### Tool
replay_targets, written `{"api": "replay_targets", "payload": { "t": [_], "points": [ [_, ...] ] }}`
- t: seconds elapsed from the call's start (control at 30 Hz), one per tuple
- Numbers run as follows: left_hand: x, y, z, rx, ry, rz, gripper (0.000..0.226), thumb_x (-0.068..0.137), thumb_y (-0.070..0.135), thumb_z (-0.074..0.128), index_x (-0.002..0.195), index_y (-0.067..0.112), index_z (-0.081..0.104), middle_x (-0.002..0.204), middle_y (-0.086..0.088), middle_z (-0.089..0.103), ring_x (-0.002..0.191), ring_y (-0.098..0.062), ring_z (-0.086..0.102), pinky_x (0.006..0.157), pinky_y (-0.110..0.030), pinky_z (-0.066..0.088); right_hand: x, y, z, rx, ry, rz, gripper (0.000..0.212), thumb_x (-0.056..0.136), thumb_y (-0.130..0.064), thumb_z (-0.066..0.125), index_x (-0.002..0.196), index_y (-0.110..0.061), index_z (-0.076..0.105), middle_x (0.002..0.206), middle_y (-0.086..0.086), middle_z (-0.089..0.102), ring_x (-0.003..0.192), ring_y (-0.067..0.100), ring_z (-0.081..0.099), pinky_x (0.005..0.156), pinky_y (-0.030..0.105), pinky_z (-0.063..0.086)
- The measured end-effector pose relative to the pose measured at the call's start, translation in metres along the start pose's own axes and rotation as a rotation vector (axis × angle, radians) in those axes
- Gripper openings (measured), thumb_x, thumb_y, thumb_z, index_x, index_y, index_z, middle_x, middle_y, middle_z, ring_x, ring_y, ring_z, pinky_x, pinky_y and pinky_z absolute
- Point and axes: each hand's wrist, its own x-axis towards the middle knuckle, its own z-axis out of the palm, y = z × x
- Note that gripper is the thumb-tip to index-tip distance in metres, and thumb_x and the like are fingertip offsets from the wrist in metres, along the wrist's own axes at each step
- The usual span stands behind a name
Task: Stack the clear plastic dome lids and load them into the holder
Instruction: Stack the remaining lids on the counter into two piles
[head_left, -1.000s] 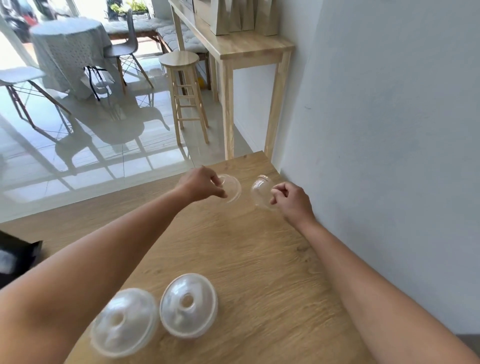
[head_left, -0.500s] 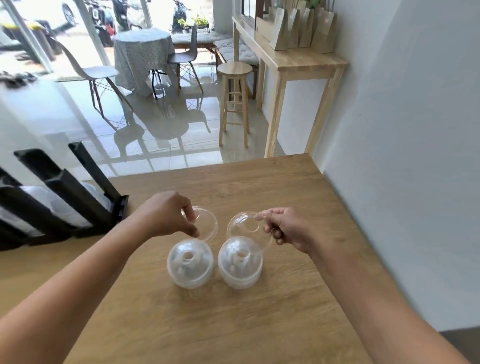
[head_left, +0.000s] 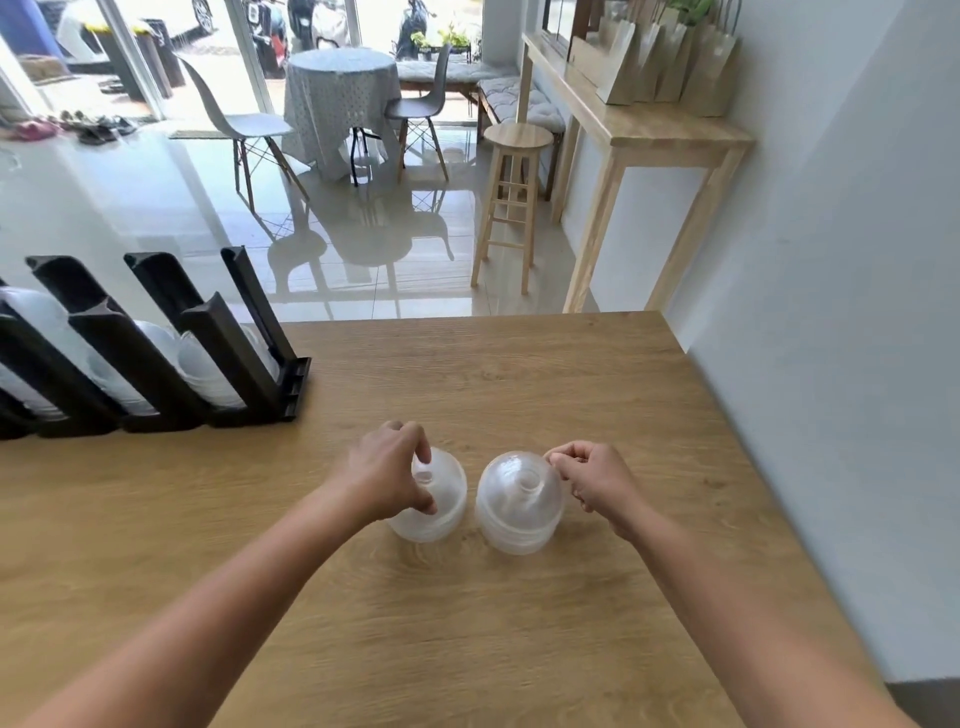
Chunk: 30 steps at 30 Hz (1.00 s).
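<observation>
Dome lids: two short stacks stood side by side, just apart, on the wooden table (head_left: 519, 649), near its middle.
Left fingers (head_left: 422, 451): curled over the crown of the left stack (head_left: 434, 506), thumb and fingertips pinching the top lid at its rim.
Right fingers (head_left: 563, 460): pinched on the far right rim of the top lid of the right stack (head_left: 519, 501), the rest of the fingers folded in.
Left hand (head_left: 387, 475): came in from the left and hid much of its stack.
Right hand (head_left: 597, 480): sat beside its stack, not over it.
Seating: whether either top lid was fully nested could not be told.
Holder (head_left: 156, 353): black slotted rack at the table's left edge, well apart from both stacks, with clear lids already in its channels.
Risk, tilt: a lid let go while cocked would likely sit crooked and jam the next one.
Risk, slip: the light, slick plastic might skate on the table if pressed off-centre.
Risk, carry: a loose stack could fan apart on the way to the rack.
</observation>
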Motion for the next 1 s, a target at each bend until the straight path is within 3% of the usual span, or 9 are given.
{"api": "replay_targets", "payload": {
  "t": [0.07,0.13,0.23,0.3,0.5,0.67,0.77,0.87,1.0],
  "points": [
    [-0.002,-0.003,0.004,-0.004,0.038,0.027,0.080,0.055,0.053,0.085,0.121,0.041,0.043,0.128,0.010,0.046,0.105,-0.013,0.047,0.077,-0.029,0.045,-0.006,0.000,0.000,0.024,0.062,-0.080,0.013,0.091,-0.035,0.063,0.093,-0.024,0.070,0.080,-0.005,0.067,0.069,0.009,0.060,0.059,0.020,0.047],
    [-0.003,-0.006,0.006,-0.054,0.003,0.059,0.103,0.052,0.056,0.085,0.137,0.048,0.029,0.145,0.006,0.034,0.126,-0.018,0.039,0.094,-0.036,0.043,-0.013,-0.002,-0.003,0.035,0.048,-0.176,0.037,0.084,-0.056,0.064,0.110,-0.029,0.065,0.100,-0.004,0.067,0.090,0.011,0.064,0.078,0.024,0.053],
    [-0.003,-0.010,0.010,-0.125,-0.087,0.090,0.113,0.050,0.055,0.087,0.142,0.052,0.021,0.156,0.004,0.020,0.139,-0.022,0.026,0.108,-0.046,0.035,-0.023,-0.007,0.000,-0.189,-0.121,-0.273,0.088,0.061,-0.079,0.066,0.138,-0.048,0.037,0.134,-0.010,0.044,0.119,0.006,0.048,0.096,0.034,0.046],
    [-0.004,-0.012,0.018,-0.152,-0.107,0.104,0.111,0.051,0.052,0.087,0.141,0.053,0.023,0.155,0.006,0.020,0.138,-0.020,0.029,0.107,-0.046,0.036,-0.029,-0.008,0.007,-0.460,-0.181,-0.346,0.102,0.057,-0.077,0.070,0.143,-0.055,0.019,0.146,-0.012,0.029,0.131,0.007,0.034,0.104,0.041,0.038],
    [-0.007,-0.027,0.036,-0.269,-0.045,0.094,0.103,0.053,0.050,0.087,0.135,0.059,0.026,0.146,0.015,0.033,0.122,-0.013,0.044,0.096,-0.038,0.045,-0.031,-0.003,0.020,-0.772,-0.077,-0.537,0.084,0.076,-0.058,0.067,0.146,-0.043,0.024,0.150,0.000,0.031,0.136,0.019,0.034,0.107,0.041,0.038],
    [-0.012,-0.032,0.041,-0.316,-0.044,0.097,0.115,0.051,0.055,0.087,0.138,0.065,0.013,0.154,0.013,0.023,0.134,-0.017,0.034,0.103,-0.047,0.042,-0.033,-0.011,0.023,-0.858,-0.057,-0.499,0.089,0.072,-0.070,0.062,0.147,-0.041,0.024,0.153,-0.001,0.029,0.140,0.019,0.029,0.111,0.045,0.026],
    [-0.013,-0.039,0.036,-0.537,-0.071,0.034,0.116,0.048,0.067,0.083,0.143,0.058,0.016,0.156,0.007,0.020,0.139,-0.019,0.029,0.108,-0.050,0.037,-0.034,-0.036,0.026,-0.751,0.071,-0.569,0.075,0.080,-0.071,0.051,0.143,-0.033,0.040,0.145,-0.003,0.041,0.135,0.015,0.036,0.108,0.039,0.029],
    [-0.017,-0.052,0.029,-0.864,-0.064,-0.155,0.090,0.065,0.068,0.072,0.143,0.039,0.037,0.146,0.001,0.041,0.125,-0.019,0.048,0.099,-0.044,0.046,-0.029,-0.071,0.043,-0.666,0.059,-0.624,0.052,0.091,-0.058,0.050,0.132,-0.027,0.055,0.129,-0.004,0.060,0.122,0.014,0.051,0.104,0.034,0.036],
    [-0.027,-0.068,0.027,-1.093,-0.073,-0.493,0.048,0.094,0.051,0.050,0.124,0.014,0.056,0.106,-0.007,0.061,0.086,-0.022,0.061,0.069,-0.040,0.057,-0.016,-0.106,0.080,-0.837,-0.221,-0.457,0.055,0.089,-0.057,0.054,0.133,-0.024,0.056,0.132,-0.002,0.060,0.122,0.021,0.054,0.102,0.040,0.042]
  ]
}}
